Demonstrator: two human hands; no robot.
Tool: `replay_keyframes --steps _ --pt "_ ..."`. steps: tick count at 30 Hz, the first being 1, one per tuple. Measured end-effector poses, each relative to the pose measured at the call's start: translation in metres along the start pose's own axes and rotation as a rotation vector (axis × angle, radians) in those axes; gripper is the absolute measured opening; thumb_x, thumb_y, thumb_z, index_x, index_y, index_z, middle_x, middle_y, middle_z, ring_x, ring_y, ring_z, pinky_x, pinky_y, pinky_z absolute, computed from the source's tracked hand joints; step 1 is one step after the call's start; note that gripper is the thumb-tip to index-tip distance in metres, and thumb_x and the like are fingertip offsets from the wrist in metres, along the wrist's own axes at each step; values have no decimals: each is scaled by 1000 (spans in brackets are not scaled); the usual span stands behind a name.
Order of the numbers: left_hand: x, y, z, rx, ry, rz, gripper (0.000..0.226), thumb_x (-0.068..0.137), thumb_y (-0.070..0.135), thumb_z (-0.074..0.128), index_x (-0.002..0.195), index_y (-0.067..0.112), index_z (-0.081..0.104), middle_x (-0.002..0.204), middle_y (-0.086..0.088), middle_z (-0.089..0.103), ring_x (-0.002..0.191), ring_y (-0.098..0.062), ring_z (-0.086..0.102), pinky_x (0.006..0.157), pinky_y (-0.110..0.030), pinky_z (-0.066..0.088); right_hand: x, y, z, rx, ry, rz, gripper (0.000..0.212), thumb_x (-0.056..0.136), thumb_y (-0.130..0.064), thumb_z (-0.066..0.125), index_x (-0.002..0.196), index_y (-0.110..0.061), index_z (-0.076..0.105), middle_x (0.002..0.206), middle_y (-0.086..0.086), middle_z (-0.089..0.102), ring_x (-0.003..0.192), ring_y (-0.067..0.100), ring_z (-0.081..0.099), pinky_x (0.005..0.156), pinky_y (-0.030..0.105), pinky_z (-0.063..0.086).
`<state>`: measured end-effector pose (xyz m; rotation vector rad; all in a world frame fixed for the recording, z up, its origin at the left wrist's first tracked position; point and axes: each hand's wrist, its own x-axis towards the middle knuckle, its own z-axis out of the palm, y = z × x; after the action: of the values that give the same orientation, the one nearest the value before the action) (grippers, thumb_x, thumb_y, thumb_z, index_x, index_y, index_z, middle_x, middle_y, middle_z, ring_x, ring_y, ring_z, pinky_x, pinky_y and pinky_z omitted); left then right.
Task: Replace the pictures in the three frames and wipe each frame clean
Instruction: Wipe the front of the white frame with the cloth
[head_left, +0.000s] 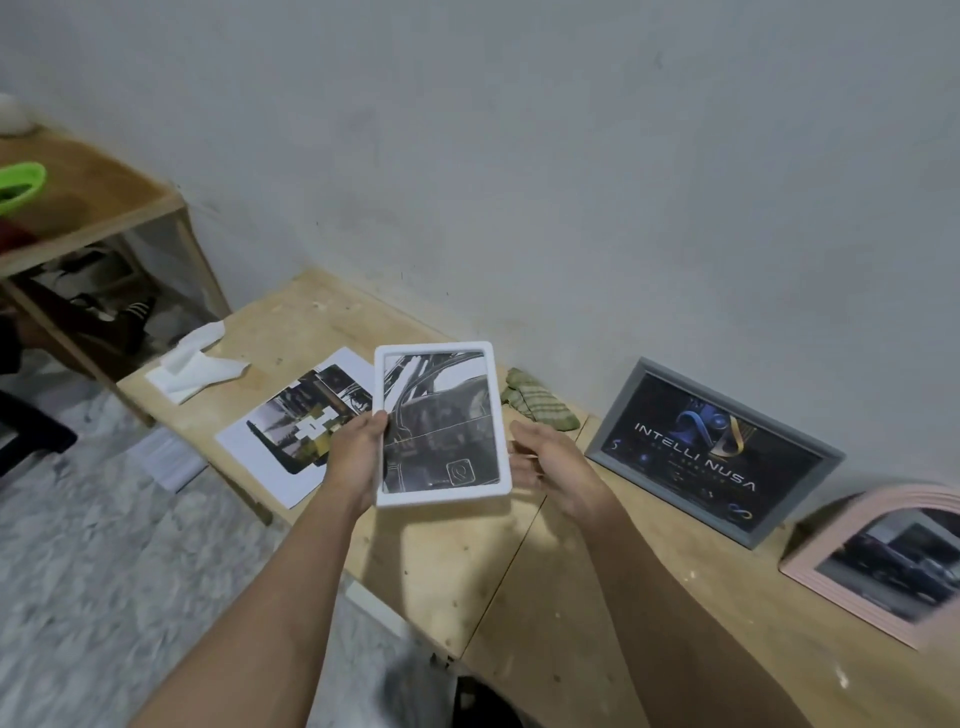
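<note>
While left hand (358, 457) grips, white frame (441, 423) faces up.

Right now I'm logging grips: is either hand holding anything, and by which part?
The left hand holds the white frame by its left edge, thumb on the front. The right hand is open beside the frame's right edge, gripping nothing.

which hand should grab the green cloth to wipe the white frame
Right. The right hand is open and free beside the white frame, nearer the green cloth by the wall. The left hand holds the frame's left edge.
</note>
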<state>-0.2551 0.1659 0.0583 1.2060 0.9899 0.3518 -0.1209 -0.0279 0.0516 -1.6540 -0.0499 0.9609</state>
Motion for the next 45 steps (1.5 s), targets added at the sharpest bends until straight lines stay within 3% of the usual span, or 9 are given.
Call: replay_keyframes --steps 7,13,16,20,27,31,34,37,45 --pt "50 8 10 -71 79 -55 19 100 16 52 84 9 59 65 -5 50 40 -13 52 36 -17 37 112 -17 -45 -433 352 -66 36 89 -36 59 109 -6 62 93 5 60 85 22 56 75 32 44" --pt "111 -9 32 -82 123 -136 22 101 18 52 83 9 63 63 -3 57 36 -9 53 38 -19 40 216 -9 -53 -953 290 -99 45 76 -55 44 101 -19 58 101 2 60 87 22 58 67 30 45" --pt "126 -15 45 -107 106 -161 23 103 12 47 86 6 61 49 4 62 34 -8 56 35 -15 42 254 9 -54 -1054 281 -101 41 90 -40 51 123 -17 54 126 7 53 115 26 50 96 37 43" --pt "144 -24 48 -123 99 -185 18 103 14 48 97 4 62 62 -1 67 45 -15 65 40 -19 48 266 14 -64 -1220 365 -188 29 84 -18 48 108 -13 63 117 12 61 110 32 54 92 38 45" --pt "150 -22 34 -38 30 -162 23 103 22 51 85 12 60 72 -5 68 55 -22 70 51 -29 48 237 19 -62 -850 450 -98 23 83 -18 47 82 -1 63 86 19 66 82 35 63 72 41 54" --pt "140 -14 16 -10 -48 -127 21 103 22 50 90 8 58 88 -15 66 70 -30 69 79 -49 56 201 -9 -45 -321 442 -42 30 83 -29 38 84 -16 65 80 10 71 76 32 68 71 52 58" --pt "118 2 5 -21 -120 -87 19 104 19 49 92 8 57 86 -13 69 66 -24 69 62 -37 60 149 -56 -10 -294 439 -283 22 89 -16 47 103 -14 64 96 6 69 89 26 65 78 36 54" --pt "93 19 -7 21 -190 -14 18 104 18 50 93 11 62 89 -12 67 65 -18 68 56 -29 56 105 -102 31 -481 553 -640 49 83 4 46 125 -16 62 116 -3 62 106 14 55 93 19 40" --pt "49 69 -41 -41 -125 226 23 95 26 58 73 19 58 74 -5 53 73 -20 47 70 -36 41 47 -66 116 -977 364 -974 65 73 20 46 129 -10 60 137 11 55 133 33 45 115 46 29"
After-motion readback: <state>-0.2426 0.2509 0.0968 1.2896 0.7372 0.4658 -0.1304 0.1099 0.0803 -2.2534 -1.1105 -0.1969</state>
